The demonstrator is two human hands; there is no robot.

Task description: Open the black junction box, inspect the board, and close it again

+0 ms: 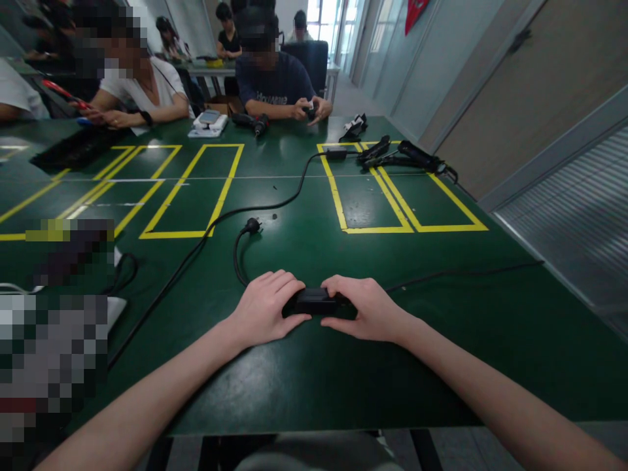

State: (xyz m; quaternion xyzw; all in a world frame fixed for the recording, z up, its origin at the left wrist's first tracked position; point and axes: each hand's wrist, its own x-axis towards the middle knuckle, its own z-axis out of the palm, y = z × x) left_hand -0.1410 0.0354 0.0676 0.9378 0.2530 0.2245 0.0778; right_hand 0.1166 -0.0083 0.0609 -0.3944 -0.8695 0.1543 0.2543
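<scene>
A black power adapter brick [314, 301] lies on the green table [304, 379] near its front edge. My left hand [265, 307] grips its left end with curled fingers. My right hand [366, 307] closes over its right end. A black cable with a plug [251, 226] loops off from the left end of the brick. Another thin cable [466, 271] runs from under my right hand toward the table's right edge.
Yellow tape rectangles [377, 196] mark the tabletop. A long black cord [206, 235] crosses it to an adapter [336, 153] by black tools [407, 156]. Two people sit across, one handling a small black part [310, 111]. Pixelated items [53, 340] sit at left.
</scene>
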